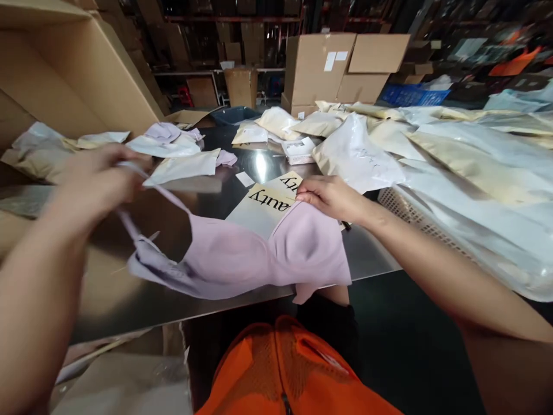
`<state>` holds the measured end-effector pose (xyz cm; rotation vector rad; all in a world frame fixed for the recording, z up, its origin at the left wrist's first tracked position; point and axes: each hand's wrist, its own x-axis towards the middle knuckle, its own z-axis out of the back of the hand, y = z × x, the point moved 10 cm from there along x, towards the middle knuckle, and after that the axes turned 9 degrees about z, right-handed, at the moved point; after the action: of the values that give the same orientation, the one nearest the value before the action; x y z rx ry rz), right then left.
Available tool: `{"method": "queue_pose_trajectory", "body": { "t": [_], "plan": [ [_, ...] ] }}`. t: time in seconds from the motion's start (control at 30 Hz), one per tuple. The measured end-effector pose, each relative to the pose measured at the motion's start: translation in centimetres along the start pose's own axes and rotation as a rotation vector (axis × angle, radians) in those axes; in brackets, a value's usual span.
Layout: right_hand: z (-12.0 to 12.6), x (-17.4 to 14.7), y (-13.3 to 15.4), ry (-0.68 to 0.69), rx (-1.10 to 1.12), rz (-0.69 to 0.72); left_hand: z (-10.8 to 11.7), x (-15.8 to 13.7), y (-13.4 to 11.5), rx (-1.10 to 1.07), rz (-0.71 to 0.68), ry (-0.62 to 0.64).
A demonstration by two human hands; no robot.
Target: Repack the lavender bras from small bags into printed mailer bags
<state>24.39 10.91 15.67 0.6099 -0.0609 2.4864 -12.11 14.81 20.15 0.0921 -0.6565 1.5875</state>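
one metal table [211, 202] spans the middle; at its near edge, lower centre, a lilac bra [268, 271] stretches left to right. the right hand [330, 196], nearer its cups [302, 233], has its grip pinched there; the left hand [101, 176], blurred, mid-left, clamps a strap [173, 199].

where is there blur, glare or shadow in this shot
Head view: motion blur smears the left hand, the right hand looks crisper; head view: white glare on the dark tabletop; head view: soft shading on the lilac bra, dim shelves behind.
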Motion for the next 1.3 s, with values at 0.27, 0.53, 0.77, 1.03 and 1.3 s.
{"method": "queue_pose_trajectory", "body": {
  "t": [0.27, 0.53, 0.77, 1.03, 1.3],
  "plan": [
    [-10.2, -10.1, 1.5, 0.053, -0.114, -0.236, -13.8, -15.4, -7.3, 0.102, -0.412, 0.309],
    [-16.5, -18.1, 5.4, 0.252, -0.031, -0.284, -19.9, -27.0, -1.4, 0.174, -0.408, 0.407],
    [-16.3, -18.5, 5.2, 0.183, -0.045, -0.287, -19.6, -27.0, -0.8, 0.151, -0.362, 0.401],
    [-14.0, -22.1, 2.9, -0.104, -0.15, -0.819, -17.4, -26.7, 1.8, 0.082, -0.383, 0.324],
    [-13.3, -24.0, 2.5, -0.069, -0.158, -0.99, -15.0, -27.2, 3.5, 0.19, -0.35, 0.213]
  ]
}}
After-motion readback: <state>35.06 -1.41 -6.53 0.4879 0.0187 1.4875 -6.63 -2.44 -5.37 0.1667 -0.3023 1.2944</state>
